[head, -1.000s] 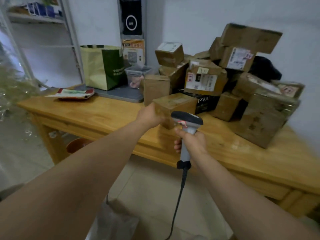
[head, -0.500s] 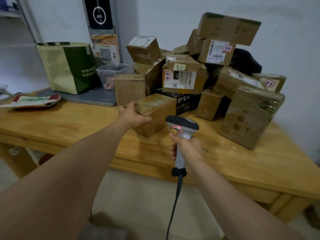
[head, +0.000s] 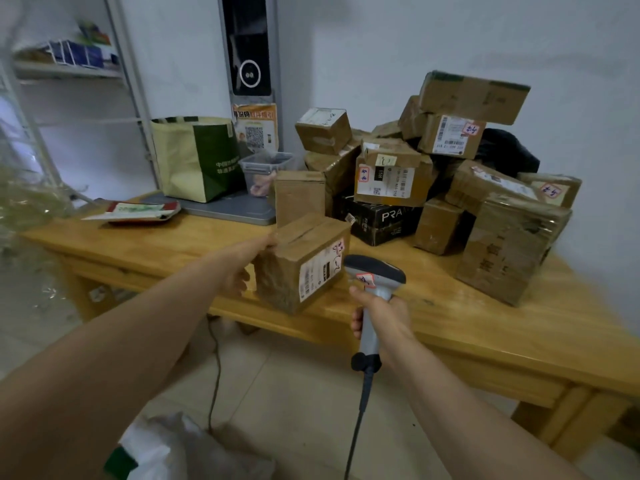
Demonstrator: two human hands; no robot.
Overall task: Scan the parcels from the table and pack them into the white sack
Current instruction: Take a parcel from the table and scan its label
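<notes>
Across the back of the table (head: 485,341), a pile of parcels (head: 398,181) is leaning against the wall. Down on the floor, the white sack (head: 162,448) is lying under my left arm. My left hand (head: 242,268) is gripping a labelled parcel (head: 301,265) at the table's front edge, and my right hand (head: 381,317) is clutching the scanner (head: 375,275) just beside its label.
</notes>
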